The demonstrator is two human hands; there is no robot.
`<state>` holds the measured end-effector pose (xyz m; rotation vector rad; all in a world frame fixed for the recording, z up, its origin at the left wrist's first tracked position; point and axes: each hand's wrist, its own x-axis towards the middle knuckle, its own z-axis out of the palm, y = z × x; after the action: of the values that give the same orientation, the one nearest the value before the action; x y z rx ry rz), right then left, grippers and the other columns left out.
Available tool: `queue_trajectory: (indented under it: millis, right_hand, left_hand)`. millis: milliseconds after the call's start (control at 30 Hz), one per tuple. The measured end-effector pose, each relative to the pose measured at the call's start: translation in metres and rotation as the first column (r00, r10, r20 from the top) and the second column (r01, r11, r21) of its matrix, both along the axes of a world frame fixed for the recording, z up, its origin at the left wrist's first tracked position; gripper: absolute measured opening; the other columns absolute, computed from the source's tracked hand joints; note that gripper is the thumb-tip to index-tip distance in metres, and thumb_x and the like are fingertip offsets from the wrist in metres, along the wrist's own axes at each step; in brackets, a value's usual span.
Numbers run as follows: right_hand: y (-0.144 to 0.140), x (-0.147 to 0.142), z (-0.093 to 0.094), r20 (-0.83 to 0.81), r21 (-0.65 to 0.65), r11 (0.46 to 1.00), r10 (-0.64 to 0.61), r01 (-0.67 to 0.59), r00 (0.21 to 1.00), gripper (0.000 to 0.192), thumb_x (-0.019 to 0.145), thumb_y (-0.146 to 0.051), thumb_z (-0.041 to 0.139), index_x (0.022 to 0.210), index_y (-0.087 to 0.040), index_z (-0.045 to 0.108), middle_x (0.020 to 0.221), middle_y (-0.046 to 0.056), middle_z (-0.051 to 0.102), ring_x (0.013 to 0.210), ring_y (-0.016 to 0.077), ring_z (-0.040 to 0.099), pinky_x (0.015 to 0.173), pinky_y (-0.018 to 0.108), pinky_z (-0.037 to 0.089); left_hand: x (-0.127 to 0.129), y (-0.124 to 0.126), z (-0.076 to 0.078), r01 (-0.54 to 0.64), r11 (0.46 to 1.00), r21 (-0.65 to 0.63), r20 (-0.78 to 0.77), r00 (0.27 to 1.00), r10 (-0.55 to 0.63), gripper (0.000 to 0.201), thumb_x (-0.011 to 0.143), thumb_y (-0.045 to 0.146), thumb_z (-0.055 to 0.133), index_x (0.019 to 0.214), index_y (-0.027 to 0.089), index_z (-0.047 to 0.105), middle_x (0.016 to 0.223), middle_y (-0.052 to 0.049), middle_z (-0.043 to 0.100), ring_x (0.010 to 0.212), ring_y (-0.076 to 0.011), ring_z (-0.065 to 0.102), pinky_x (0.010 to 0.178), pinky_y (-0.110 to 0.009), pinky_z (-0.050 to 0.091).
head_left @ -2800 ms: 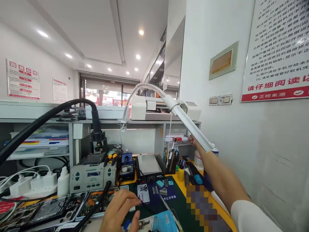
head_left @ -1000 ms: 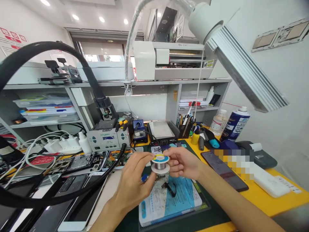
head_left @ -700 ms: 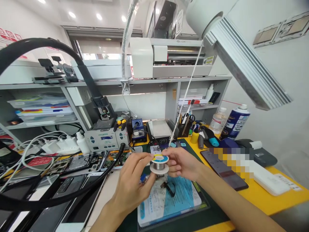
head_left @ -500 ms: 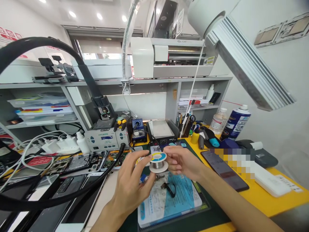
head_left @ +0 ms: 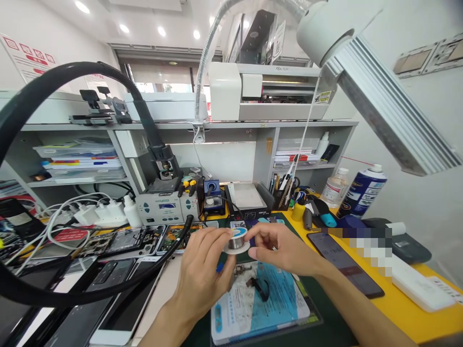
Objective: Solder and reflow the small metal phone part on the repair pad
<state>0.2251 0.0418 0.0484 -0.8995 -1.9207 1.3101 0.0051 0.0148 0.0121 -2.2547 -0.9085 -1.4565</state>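
Got my left hand (head_left: 202, 274) and right hand (head_left: 280, 250) both pinching the small silver solder-wire spool (head_left: 236, 240) just above the blue-and-white printed card (head_left: 278, 303).

Yellow workbench (head_left: 405, 322), green mat (head_left: 325, 327), phones (head_left: 119, 308), spray can (head_left: 362, 192)

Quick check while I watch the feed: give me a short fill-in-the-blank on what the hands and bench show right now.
1. Both hands, left hand and right hand, hold a small ____ of solder wire.
2. The phone with the dark screen lies on the ____ part of the bench.
3. The blue spray can stands to the ____ of the clear bottle.

Missing words: spool; yellow; right
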Motion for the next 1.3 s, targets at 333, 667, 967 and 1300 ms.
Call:
queue_trajectory:
  millis: [333, 667, 967, 1300]
  right_hand:
    - [0.004, 0.005, 0.003, 0.125, 0.154, 0.986, -0.076, 0.056, 0.989, 0.023, 0.088, -0.041, 0.074, 0.092, -0.019, 0.080, 0.061, -0.003, 0.051, 0.055, 0.0113, 0.039, 0.052, 0.026, 0.031]
    - [0.003, 0.008, 0.001, 0.170, 0.351, 0.933, -0.150, 0.082, 0.974, 0.016, 0.089, -0.038, 0.073, 0.091, -0.025, 0.083, 0.068, 0.001, 0.064, 0.061, 0.0144, 0.050, 0.058, 0.028, 0.038]
    - [-0.002, 0.009, 0.008, 0.202, 0.377, 0.925, -0.136, 0.051, 0.970, 0.019, 0.094, -0.035, 0.067, 0.087, -0.021, 0.078, 0.074, 0.002, 0.066, 0.065, 0.0147, 0.055, 0.060, 0.027, 0.041]
    - [-0.007, 0.007, 0.014, 0.214, 0.378, 0.919, -0.203, 0.110, 0.956, 0.009, 0.083, -0.015, 0.064, 0.074, -0.018, 0.067, 0.068, 0.000, 0.063, 0.059, 0.0121, 0.054, 0.054, 0.023, 0.041]
  left_hand:
    - [-0.002, 0.002, -0.001, -0.020, 1.000, -0.017, -0.055, 0.998, 0.019, 0.041, 0.088, 0.006, 0.065, 0.127, 0.016, 0.055, 0.111, -0.012, 0.070, 0.105, -0.0263, 0.061, 0.090, -0.044, 0.052]
    - [-0.004, 0.002, -0.002, -0.025, 0.999, -0.028, -0.108, 0.994, 0.022, 0.042, 0.088, 0.005, 0.065, 0.128, 0.014, 0.054, 0.113, -0.013, 0.069, 0.106, -0.0275, 0.059, 0.091, -0.046, 0.051]
    - [-0.004, 0.002, -0.002, -0.018, 0.999, -0.028, -0.125, 0.992, 0.015, 0.043, 0.087, 0.004, 0.066, 0.127, 0.012, 0.055, 0.114, -0.014, 0.068, 0.107, -0.0273, 0.058, 0.092, -0.045, 0.050]
    - [-0.005, 0.003, -0.002, -0.022, 1.000, -0.020, -0.109, 0.994, 0.020, 0.046, 0.087, 0.006, 0.068, 0.131, 0.011, 0.054, 0.110, -0.014, 0.067, 0.104, -0.0267, 0.059, 0.088, -0.043, 0.050]
